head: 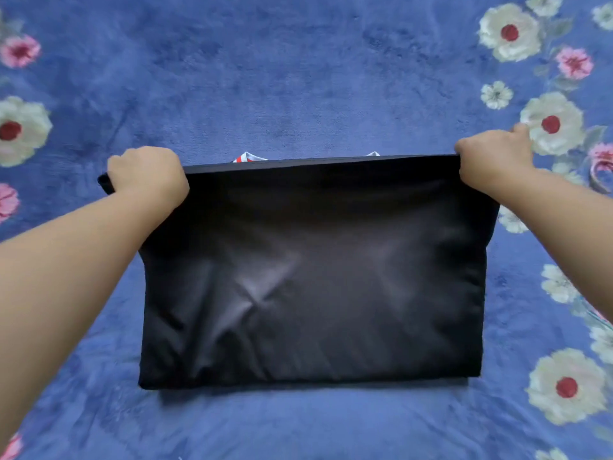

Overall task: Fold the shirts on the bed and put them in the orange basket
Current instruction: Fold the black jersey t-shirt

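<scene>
A black shirt (311,277) lies folded into a wide rectangle on the blue bed cover (282,78). My left hand (147,175) grips its far left corner, fingers curled over the edge. At the far right corner, my right hand (496,156) grips the same taut top edge. Bits of white and red trim (247,158) peek out just behind that edge. The orange basket is not in view.
The blue plush cover carries white and pink flower prints (552,122) along the left and right sides. Plain blue cover stretches beyond the shirt and in front of it.
</scene>
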The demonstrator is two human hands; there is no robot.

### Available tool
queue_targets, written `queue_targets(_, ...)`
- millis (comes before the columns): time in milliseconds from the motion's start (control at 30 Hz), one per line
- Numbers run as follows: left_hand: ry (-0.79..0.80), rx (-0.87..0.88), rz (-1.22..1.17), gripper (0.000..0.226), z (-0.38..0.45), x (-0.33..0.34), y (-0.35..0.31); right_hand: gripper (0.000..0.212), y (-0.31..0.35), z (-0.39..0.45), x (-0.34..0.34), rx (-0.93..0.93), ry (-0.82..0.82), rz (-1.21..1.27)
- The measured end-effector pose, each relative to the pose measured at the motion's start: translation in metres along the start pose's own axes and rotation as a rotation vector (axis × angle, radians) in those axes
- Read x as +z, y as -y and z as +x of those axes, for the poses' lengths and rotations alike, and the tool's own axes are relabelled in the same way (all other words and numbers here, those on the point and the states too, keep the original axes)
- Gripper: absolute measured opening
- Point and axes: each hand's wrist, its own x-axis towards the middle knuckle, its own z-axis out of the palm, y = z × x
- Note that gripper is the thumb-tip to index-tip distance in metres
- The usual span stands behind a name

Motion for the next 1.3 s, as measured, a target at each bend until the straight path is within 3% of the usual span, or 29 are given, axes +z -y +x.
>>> queue_targets(200, -0.021, 0.030, 0.051, 0.012, 0.046, 0.023, -0.016, 0.017, 0.019, 0.033, 0.026, 0.068, 0.028, 0.116)
queue_targets(500, -0.312, 0.005, -0.234, 0.030, 0.069, 0.059, -0.017, 0.027, 0.034, 0.049, 0.052, 0.219, -0.096, 0.301)
queue_targets(633, -0.486, 0.226, -0.362, 0.041, 0.055, 0.073, -0.023, 0.053, 0.039, 0.038, 0.060, 0.191, -0.286, 0.425)
queue_targets(833, -0.644, 0.690, -0.395, 0.043, 0.012, 0.098, -0.053, 0.042, 0.060, -0.009, 0.088, -0.140, -0.496, 0.505)
queue_targets(933, -0.641, 0.842, -0.327, 0.046, -0.016, 0.115, -0.069, 0.043, 0.072, -0.048, 0.102, -0.213, -0.504, 0.555)
queue_targets(1067, -0.542, 0.880, -0.266, 0.054, -0.052, 0.135, -0.078, 0.045, 0.076, -0.094, 0.124, -0.205, -0.441, 0.581)
queue_targets(1167, -0.469, 0.792, -0.216, 0.055, -0.074, 0.148, -0.076, 0.054, 0.069, -0.123, 0.139, -0.017, -0.375, 0.668)
queue_targets(1300, -0.353, 0.686, -0.187, 0.057, -0.108, 0.168, -0.054, 0.070, 0.066, -0.167, 0.140, 0.466, -0.171, 1.131)
